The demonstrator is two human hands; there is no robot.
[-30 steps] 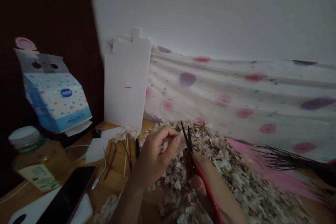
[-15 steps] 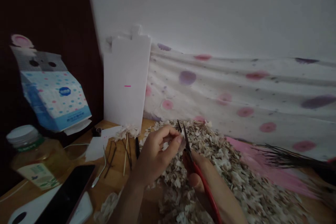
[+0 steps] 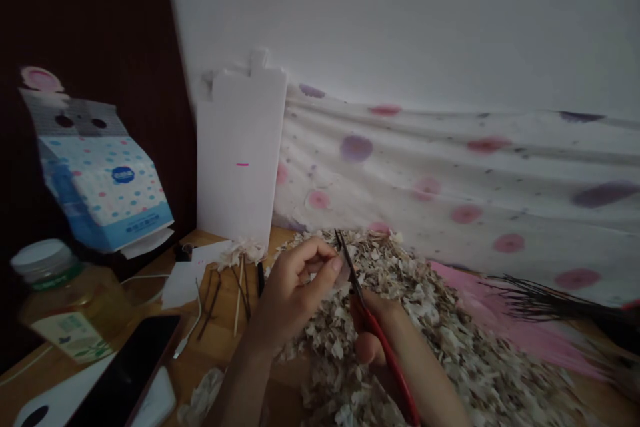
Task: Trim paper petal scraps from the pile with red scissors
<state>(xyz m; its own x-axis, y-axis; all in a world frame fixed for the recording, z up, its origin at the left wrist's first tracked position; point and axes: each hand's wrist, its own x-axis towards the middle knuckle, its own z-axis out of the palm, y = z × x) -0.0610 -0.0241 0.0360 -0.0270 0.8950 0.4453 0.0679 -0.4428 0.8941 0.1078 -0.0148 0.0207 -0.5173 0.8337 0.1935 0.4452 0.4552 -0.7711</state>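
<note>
Between thumb and fingertips, my left hand point(image 3: 295, 293) pinches a small pale, petal-like piece point(image 3: 344, 271). My right hand point(image 3: 373, 327) is wrapped round the red handles of a pair of scissors point(image 3: 356, 283). Their dark blades point up and away, close beside the pale piece, and are nearly closed. Whether the blades touch the piece is hard to make out. Under and behind both hands spreads a large heap of dry, pale petal-like pieces point(image 3: 430, 307).
At left stand a drink bottle point(image 3: 75, 300), a phone point(image 3: 127, 367) and a hanging tissue pack point(image 3: 110, 180). Thin sticks point(image 3: 240, 297) and a white cable point(image 3: 193, 320) lie nearby. A white board point(image 3: 240, 147) leans at the back. Dark thin stems point(image 3: 545, 303) lie on pink sheeting point(image 3: 500, 320) at right.
The scissor blades have come closer together and the tips have shifted slightly left. My left hand still pinches the pale piece, almost in the same place.
</note>
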